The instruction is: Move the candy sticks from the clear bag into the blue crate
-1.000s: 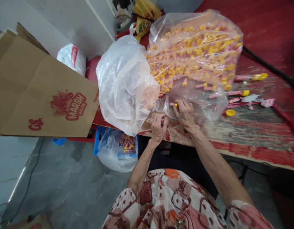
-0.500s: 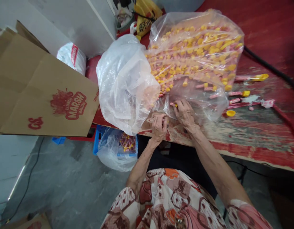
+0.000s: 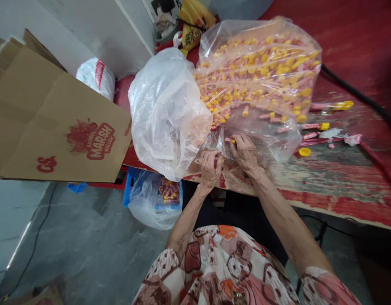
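My right hand (image 3: 245, 153) is closed at the table's front edge, its fingertips on a small pink stick with a yellow cap (image 3: 230, 140). Just left of it, my left hand (image 3: 210, 167) has its fingers curled together; a bit of yellow shows beside them, but what they hold is too small to make out. Beyond both hands lies a large clear bag (image 3: 262, 63) full of pink sticks with yellow caps. A whitish, crumpled plastic bag (image 3: 163, 106) stands to the left, touching it.
A cardboard box (image 3: 58, 114) is at the left. Below the table edge sits a blue crate (image 3: 128, 186) with a plastic bag and capped sticks. Loose sticks (image 3: 311, 126) and a yellow cap (image 3: 305, 152) lie on the red table (image 3: 350, 178). A black cable (image 3: 357, 89) crosses the right.
The view has shifted very slightly. Both hands keep nearly the same place and pose, and nothing has visibly been taken or let go.
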A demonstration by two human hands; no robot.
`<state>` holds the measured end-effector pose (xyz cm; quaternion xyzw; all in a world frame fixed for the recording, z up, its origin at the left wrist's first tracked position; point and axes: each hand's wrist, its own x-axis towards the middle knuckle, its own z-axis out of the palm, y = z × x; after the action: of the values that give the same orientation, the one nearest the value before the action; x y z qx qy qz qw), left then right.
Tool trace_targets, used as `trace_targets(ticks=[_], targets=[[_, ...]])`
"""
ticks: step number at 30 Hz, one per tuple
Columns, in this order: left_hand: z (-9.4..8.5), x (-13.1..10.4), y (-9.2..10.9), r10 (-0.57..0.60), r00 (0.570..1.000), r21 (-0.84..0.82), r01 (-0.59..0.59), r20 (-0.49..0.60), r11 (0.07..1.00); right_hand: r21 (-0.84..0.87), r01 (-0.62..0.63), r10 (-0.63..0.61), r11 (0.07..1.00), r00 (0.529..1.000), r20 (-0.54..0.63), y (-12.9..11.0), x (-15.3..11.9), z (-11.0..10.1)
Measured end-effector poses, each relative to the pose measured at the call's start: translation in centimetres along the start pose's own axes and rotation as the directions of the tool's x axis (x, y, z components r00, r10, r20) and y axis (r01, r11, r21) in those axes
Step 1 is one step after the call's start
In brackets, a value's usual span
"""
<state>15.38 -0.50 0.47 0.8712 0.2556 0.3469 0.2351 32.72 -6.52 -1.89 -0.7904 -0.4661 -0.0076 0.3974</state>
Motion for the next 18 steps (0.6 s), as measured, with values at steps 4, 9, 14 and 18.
trace_targets(ticks=[4, 9, 14, 18], targets=[[-0.05, -0.11, 0.22, -0.028, 0.999, -0.019, 0.027, -0.044, 0.999, -0.007, -0.009, 0.009, 1.0, 1.0, -0.008, -0.28, -0.1, -0.14], [0.36, -0.17, 0.0, 0.014, 1.0, 0.0, -0.014, 0.001, 1.0, -0.028, -0.009, 0.01, 1.0, 1.0, 0.027, -0.11, -0.03, -0.01], [0.13, -0.19, 0.05, 0.007, 0.999, 0.044, -0.005, -0.038, 0.999, -0.015, -0.014, 0.015, 1.0, 1.0, 0.021, -0.06, -0.09, 0.05], [0.12, -0.3, -0.03, 0.008, 0.997, 0.077, -0.002, -0.074, 0.997, -0.011, -0.002, 0.002, 1.0, 1.0, -0.004, -0.04, -0.17, 0.12]])
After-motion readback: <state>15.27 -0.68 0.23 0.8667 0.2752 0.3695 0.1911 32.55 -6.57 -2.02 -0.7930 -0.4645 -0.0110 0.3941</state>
